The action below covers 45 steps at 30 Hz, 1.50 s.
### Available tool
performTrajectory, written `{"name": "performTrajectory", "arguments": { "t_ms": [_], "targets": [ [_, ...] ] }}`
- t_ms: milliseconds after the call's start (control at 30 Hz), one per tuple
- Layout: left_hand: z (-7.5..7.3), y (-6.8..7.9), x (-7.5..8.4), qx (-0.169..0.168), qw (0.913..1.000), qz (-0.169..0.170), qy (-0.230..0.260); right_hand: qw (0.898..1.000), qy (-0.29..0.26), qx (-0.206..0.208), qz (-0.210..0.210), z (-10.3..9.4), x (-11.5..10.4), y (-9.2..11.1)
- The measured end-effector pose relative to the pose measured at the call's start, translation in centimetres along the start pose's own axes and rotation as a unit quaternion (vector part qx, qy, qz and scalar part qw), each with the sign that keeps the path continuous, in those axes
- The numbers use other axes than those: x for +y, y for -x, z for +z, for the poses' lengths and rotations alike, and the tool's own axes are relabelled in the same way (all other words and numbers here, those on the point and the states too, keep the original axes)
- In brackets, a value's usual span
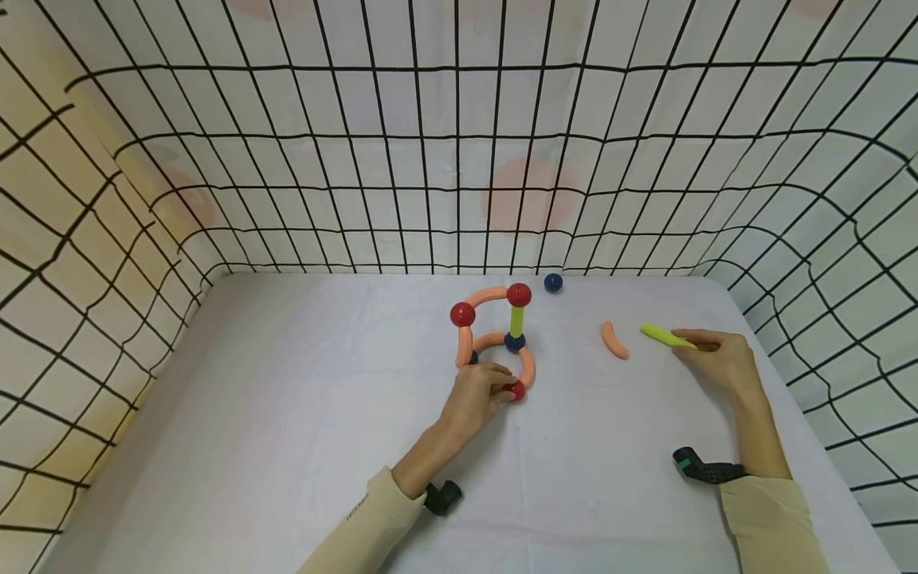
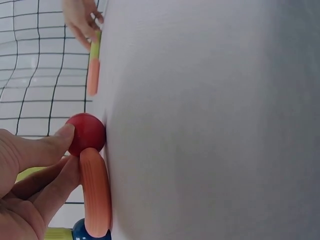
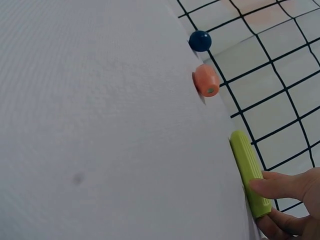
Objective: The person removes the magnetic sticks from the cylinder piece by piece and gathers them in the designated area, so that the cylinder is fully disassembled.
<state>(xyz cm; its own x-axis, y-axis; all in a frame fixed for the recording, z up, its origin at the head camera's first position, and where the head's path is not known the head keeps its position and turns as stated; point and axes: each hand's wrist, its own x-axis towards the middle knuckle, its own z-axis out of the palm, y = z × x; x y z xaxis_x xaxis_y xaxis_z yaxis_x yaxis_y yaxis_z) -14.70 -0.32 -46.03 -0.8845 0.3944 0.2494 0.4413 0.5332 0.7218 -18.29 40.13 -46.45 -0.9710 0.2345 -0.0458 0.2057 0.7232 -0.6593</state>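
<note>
In the head view a structure of orange curved sticks (image 1: pixel 528 367), balls and one upright yellow-green stick (image 1: pixel 516 322) stands mid-table. Two red balls, one of them the upper red ball (image 1: pixel 519 294), sit on its raised part; a dark blue ball (image 1: pixel 514 342) is at the upright stick's foot. My left hand (image 1: pixel 473 400) pinches the red ball (image 2: pixel 89 134) at the near end, which joins an orange curved stick (image 2: pixel 96 195). My right hand (image 1: pixel 724 365) holds a loose yellow-green stick (image 3: pixel 248 172) by one end, between thumb and fingers, low at the table's right side.
A loose orange curved stick (image 1: pixel 613 341) lies between the structure and my right hand. One dark blue ball (image 1: pixel 553 282) rests at the table's back edge. Black wire grid (image 1: pixel 459 191) walls rise behind and at both sides of the white-covered table (image 1: pixel 287 399).
</note>
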Motion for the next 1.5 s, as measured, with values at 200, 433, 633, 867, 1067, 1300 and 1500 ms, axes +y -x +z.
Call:
{"name": "performTrajectory", "arguments": {
  "t_ms": [200, 433, 633, 867, 1067, 1300, 1500],
  "targets": [
    [-0.7, 0.7, 1.0, -0.007, 0.9998, 0.016, -0.009, 1.000, 0.006, -0.002, 0.002, 0.0, 0.4, -0.1],
    [-4.1, 2.0, 1.7, 0.066, 0.9754, 0.197, 0.076, 1.000, 0.017, -0.016, -0.015, -0.4, 0.5, 0.0],
    [-8.2, 2.1, -1.2, 0.177, 0.9569, 0.187, 0.135, 0.996, 0.033, 0.044, -0.067, -0.9, -1.8, 0.7],
    [-9.3, 1.3, -5.3, 0.103, 0.9867, -0.008, 0.126, 0.984, -0.025, 0.051, -0.168, -0.1, -7.3, 2.6],
    [-8.2, 0.0, -7.3, -0.037, 0.9840, -0.076, 0.157, 0.961, -0.095, -0.178, -0.189, 3.3, -10.6, 3.5],
    [-7.2, -1.6, -7.8, -0.078, 0.9703, -0.088, 0.211, 0.918, -0.132, -0.329, -0.179, 8.5, -12.7, 4.5],
    [-6.4, -2.4, -7.9, -0.079, 0.9706, -0.078, 0.214, 0.904, -0.146, -0.367, -0.162, 11.4, -14.0, 5.5]
  ]
}}
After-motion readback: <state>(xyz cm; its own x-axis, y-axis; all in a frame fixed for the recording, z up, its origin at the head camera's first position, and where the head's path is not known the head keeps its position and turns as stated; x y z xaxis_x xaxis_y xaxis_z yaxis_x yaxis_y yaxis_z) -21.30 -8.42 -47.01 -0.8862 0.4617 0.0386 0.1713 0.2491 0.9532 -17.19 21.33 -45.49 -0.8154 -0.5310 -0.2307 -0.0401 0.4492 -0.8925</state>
